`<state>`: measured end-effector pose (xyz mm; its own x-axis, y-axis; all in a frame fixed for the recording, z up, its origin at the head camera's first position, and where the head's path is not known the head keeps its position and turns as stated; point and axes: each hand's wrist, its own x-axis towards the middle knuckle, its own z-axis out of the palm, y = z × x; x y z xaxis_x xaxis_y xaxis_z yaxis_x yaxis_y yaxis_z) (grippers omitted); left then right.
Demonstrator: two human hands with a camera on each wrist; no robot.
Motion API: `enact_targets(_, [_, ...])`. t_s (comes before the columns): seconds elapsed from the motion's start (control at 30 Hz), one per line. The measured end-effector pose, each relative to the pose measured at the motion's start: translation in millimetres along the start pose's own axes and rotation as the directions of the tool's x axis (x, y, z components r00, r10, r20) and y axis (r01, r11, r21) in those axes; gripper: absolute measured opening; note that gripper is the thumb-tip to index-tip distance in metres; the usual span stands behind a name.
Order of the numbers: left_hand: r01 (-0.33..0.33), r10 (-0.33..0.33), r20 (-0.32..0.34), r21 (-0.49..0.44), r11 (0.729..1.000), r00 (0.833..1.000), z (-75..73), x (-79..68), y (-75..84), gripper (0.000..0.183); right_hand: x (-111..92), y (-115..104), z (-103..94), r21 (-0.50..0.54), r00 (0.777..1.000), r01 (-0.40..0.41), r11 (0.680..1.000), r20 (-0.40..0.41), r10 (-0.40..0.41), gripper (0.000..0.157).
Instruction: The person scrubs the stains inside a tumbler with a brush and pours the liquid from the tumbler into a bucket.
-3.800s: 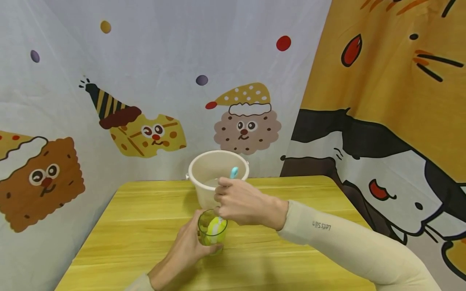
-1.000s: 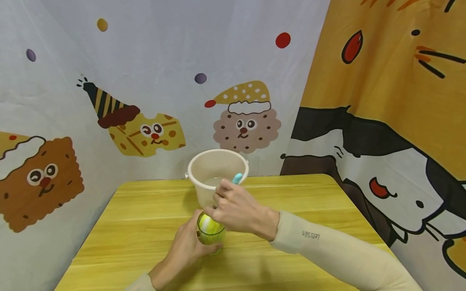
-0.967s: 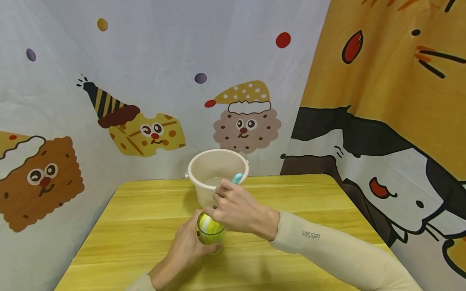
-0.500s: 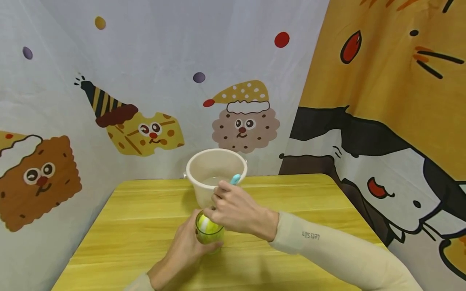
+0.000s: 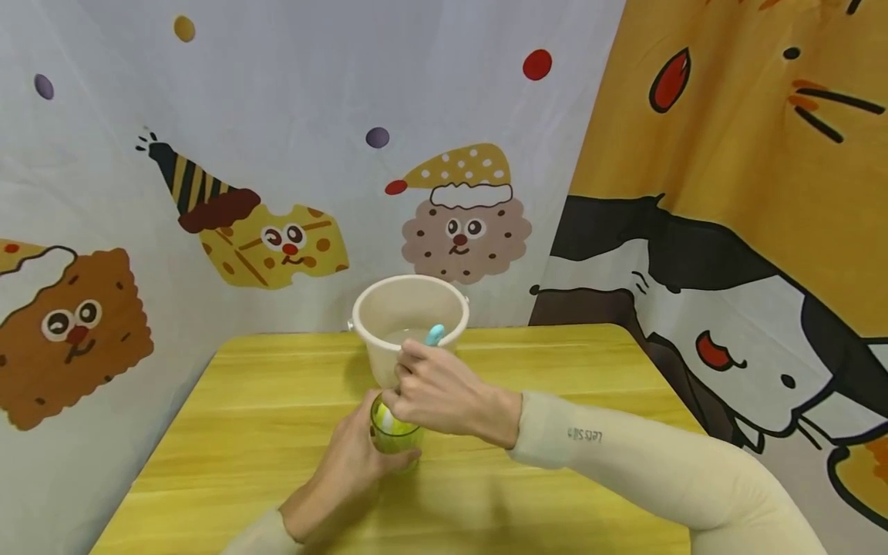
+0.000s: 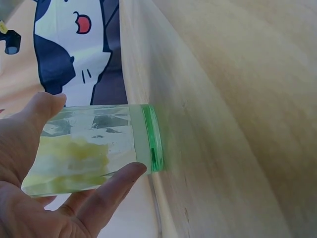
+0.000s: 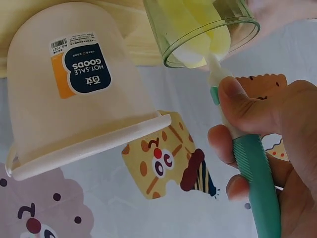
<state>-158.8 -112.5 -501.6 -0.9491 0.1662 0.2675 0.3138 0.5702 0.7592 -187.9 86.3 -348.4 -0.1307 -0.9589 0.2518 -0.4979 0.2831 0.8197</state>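
My left hand [image 5: 350,455] grips a clear green-tinted glass [image 6: 89,148] round its side, holding it upright on the table just in front of the bucket. With curled fingers my right hand [image 5: 447,393] holds the teal and white handle of a bottle brush [image 7: 252,173]. The brush's yellow and white sponge head [image 7: 193,34] is inside the glass. From the head view the right hand hides part of the glass rim, and the handle's teal tip shows above the fist.
A cream plastic bucket [image 5: 388,354] with a little liquid at its bottom stands at the table's back edge. The wooden table [image 5: 277,393] meets a cartoon-printed curtain [image 5: 291,92] behind it and at the right.
The sponge head sits deeper in the glass than several seconds ago, and the right hand has come lower over the rim. Lately the handle tip has shifted slightly left. The left hand keeps its hold.
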Motion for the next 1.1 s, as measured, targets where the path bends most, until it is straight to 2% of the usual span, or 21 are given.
enact_targets(0.17, [-0.018, 0.018, -0.003, 0.011, 1.000, 1.000, 0.0, 1.0, -0.8, 0.092, 3.7, 1.2, -2.0, -0.021, 0.999, 0.023, 0.999, 0.035, -0.023, 0.018])
enact_targets(0.53, [-0.009, 0.009, 0.021, 0.016, 1.000, 1.000, -1.7, 1.4, -1.8, 0.093, 16.9, 6.8, -11.4, -0.073, 0.988, 0.098, 0.993, 0.125, -0.089, 0.022])
enact_targets(0.73, [0.012, -0.012, 0.026, 0.009, 1.000, 1.000, -1.2, 0.6, -1.8, 0.101, 23.8, 13.1, -12.3, -0.010, 0.979, 0.093, 0.996, 0.185, -0.089, 0.019])
enact_targets(1.1, [0.042, -0.042, 0.034, -0.005, 0.999, 0.999, -2.6, 0.4, -1.3, 0.106, 35.0, 28.5, -9.6, 0.143, 0.953, 0.087, 0.986, 0.276, -0.125, 0.026])
